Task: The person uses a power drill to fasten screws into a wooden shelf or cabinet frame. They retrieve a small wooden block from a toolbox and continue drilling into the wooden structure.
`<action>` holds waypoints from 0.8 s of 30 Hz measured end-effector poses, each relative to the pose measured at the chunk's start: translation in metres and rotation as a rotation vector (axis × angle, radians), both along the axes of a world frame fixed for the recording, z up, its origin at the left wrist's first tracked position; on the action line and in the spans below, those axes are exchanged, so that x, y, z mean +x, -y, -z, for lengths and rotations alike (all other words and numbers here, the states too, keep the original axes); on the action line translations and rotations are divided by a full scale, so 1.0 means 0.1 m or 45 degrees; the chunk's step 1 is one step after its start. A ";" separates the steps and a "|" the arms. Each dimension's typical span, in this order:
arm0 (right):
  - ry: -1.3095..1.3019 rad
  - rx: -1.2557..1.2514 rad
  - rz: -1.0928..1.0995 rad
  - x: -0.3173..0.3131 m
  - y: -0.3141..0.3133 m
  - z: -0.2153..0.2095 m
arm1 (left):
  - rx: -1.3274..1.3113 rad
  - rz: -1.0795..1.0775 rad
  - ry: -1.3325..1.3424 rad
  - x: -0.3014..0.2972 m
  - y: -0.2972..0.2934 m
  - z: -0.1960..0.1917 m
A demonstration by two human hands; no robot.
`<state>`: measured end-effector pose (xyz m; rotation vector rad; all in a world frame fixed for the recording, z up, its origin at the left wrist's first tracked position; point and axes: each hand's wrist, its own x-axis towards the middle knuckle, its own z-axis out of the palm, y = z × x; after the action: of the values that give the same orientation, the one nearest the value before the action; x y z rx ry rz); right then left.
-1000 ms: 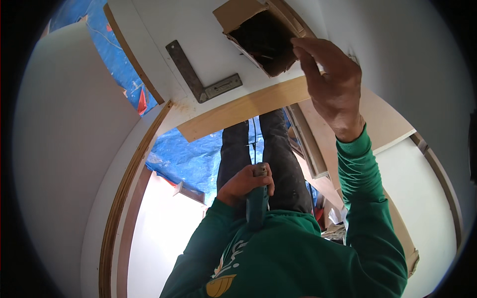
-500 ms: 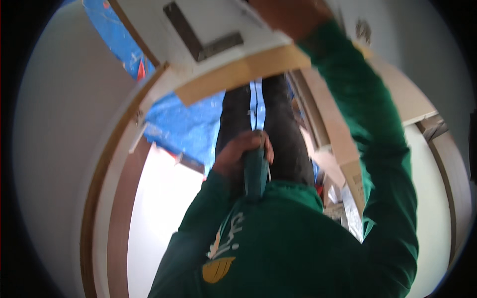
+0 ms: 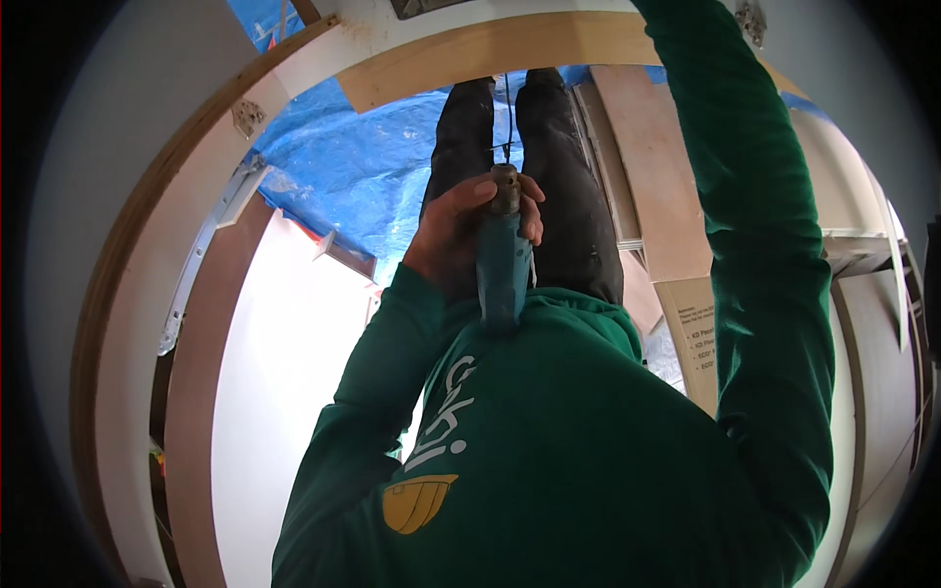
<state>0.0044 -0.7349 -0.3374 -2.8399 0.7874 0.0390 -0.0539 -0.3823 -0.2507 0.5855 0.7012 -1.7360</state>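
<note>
In front of my waist my left hand [image 3: 454, 227] is wrapped around a teal power drill [image 3: 501, 265]. Its metal chuck [image 3: 505, 188] points away from me, with a long thin bit [image 3: 509, 108] standing out over the gap between my legs. My right arm, in a green sleeve [image 3: 730, 167], stretches up past the top edge on the right, so its hand is hidden. A sliver of the dark metal carpenter's square [image 3: 426, 6] shows at the top, on the white panel [image 3: 368, 39].
A wood-edged frame [image 3: 162, 186] curves along the left. A yellowish wood strip [image 3: 470, 51] crosses above my legs. Blue sheeting [image 3: 343, 147] covers the floor beyond. Boards [image 3: 652, 167] and a cardboard box [image 3: 688, 333] stand to my right, and a white panel [image 3: 284, 353] to my left.
My right hand, seen earlier over the white panel, has passed out of the top of the picture. The square and wood strip sit higher in view. The drill stays in my left hand.
</note>
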 end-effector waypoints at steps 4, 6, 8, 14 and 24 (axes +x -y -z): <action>0.108 -0.076 -0.140 -0.13 0.05 -0.08 | -0.201 -0.093 0.147 -0.05 -0.08 0.05; 0.199 -0.170 -0.138 -0.23 0.04 -0.17 | -0.193 -0.171 0.176 -0.10 -0.13 0.00; 0.374 0.005 -0.083 -0.32 0.00 -0.58 | -0.265 -0.175 0.202 -0.15 -0.15 0.03; 0.667 1.614 0.316 -0.85 -0.43 -1.18 | -0.295 -0.291 0.190 -0.42 -0.27 0.02; 0.100 2.135 0.407 -1.47 -1.87 -1.31 | -0.293 -0.265 0.238 -0.66 -0.98 -0.13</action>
<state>-0.1428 -0.5478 -0.2059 -1.1240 0.6401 0.3417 -0.1199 -0.2844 -0.2381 0.4893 0.4084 -1.5195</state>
